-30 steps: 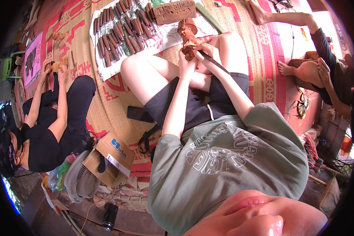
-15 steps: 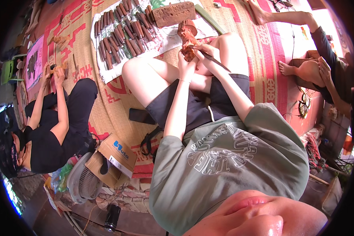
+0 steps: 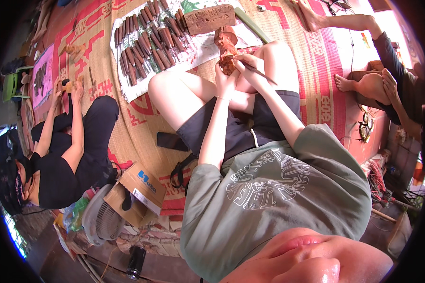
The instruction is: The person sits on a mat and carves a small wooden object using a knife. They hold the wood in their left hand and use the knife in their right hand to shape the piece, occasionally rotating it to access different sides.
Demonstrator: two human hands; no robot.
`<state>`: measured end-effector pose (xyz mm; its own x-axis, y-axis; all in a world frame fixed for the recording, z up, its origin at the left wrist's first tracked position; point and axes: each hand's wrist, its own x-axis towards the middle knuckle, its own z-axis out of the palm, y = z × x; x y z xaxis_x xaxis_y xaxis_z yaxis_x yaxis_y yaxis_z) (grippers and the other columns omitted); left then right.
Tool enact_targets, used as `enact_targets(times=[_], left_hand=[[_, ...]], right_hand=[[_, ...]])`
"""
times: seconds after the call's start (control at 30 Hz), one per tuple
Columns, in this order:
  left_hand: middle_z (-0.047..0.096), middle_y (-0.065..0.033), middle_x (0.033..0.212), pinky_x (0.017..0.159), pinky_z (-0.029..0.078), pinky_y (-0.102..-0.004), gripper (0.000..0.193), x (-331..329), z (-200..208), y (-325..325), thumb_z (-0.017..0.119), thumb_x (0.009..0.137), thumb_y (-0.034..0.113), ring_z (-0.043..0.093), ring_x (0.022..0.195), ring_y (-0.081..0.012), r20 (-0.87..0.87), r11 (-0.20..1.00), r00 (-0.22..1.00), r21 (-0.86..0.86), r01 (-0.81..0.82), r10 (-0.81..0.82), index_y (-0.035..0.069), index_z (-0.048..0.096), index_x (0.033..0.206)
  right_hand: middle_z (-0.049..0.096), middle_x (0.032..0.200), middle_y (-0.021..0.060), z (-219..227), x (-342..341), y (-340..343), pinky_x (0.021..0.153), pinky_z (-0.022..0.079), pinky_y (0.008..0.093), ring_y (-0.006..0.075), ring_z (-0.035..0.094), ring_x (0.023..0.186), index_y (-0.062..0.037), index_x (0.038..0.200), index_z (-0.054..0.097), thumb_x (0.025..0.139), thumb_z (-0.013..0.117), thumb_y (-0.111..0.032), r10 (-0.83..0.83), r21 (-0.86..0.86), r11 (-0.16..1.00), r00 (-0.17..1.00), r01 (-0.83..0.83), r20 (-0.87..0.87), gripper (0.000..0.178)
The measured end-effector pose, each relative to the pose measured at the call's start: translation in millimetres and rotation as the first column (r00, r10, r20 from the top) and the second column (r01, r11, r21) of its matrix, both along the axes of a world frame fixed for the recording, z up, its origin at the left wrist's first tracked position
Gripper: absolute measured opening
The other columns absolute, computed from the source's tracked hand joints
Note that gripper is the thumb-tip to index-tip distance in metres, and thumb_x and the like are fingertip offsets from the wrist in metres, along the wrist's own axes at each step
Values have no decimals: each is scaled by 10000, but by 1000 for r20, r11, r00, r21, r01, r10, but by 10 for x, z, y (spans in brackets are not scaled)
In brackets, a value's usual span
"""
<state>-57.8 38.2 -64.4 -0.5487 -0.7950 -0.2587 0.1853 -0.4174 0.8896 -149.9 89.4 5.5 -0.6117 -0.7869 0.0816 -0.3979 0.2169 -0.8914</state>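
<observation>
While the left hand (image 3: 225, 79) grips a figure (image 3: 226, 39), the right hand (image 3: 250, 67) clasps a tool (image 3: 266, 78), apparently carving, with steadiness needed next.

Grey-green printed T-shirt (image 3: 278, 188); dark shorts (image 3: 236, 134); pale drawstring (image 3: 255, 137)
</observation>
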Motion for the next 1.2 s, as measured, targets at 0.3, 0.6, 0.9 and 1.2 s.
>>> enact_targets(times=[0.3,0.6,0.9,1.2], left_hand=[[563,-162,1036,774,479,-313,588,20,201,-15,723,703,184,578,906,-200,114,997,994,-83,8,1,-48,390,1128],[566,-168,1035,790,476,-321,632,55,34,-53,728,703,212,580,922,-215,231,987,972,-140,73,-39,-41,377,1164],[558,-183,1058,815,472,-307,715,11,79,-54,734,704,204,583,945,-218,183,974,983,-219,60,-19,-66,327,1225],[577,-167,1027,796,479,-308,647,-7,-89,-53,738,714,241,588,928,-202,187,991,981,-118,70,-47,-48,372,1163]], right_hand=[[640,780,115,-11,-23,62,680,494,266,189,621,721,11,856,627,766,616,-110,32,6,999,996,-33,86,151],[616,800,148,-95,28,59,680,478,306,238,606,745,16,849,628,752,602,-117,96,12,995,985,-95,-140,167],[618,757,120,-4,-7,-44,663,490,281,196,615,720,-12,830,623,754,611,-115,-17,-30,999,999,19,48,128],[587,797,143,-62,-6,-8,689,475,320,253,596,744,0,852,613,744,617,-132,63,-19,998,992,-66,-112,171]])
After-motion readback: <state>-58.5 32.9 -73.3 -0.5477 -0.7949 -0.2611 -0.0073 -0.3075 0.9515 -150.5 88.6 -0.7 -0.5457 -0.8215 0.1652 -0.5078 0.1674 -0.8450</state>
